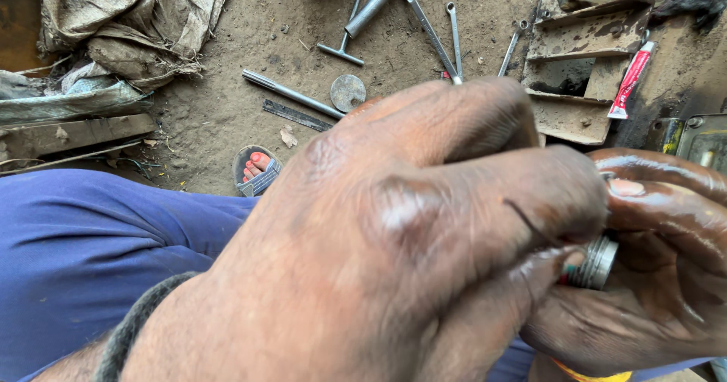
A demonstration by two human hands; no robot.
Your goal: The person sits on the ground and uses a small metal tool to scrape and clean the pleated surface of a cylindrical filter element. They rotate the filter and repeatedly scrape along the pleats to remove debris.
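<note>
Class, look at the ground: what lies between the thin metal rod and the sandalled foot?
Head view: a flat dark strip lies between the rod and foot.

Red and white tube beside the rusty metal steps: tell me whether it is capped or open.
Cannot tell: the red and white tube lies flat, its ends too small to make out.

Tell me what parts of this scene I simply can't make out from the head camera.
- Metal ring part: mostly covered by the left hand and cupped by the right hand; only a ribbed edge shows.
- Right hand: cut off by the right edge.
- Wrenches: lower ends hidden behind the left hand.
- Red and white tube: print too small to tell.
- Sandalled foot: half hidden by the blue trouser leg.
</note>
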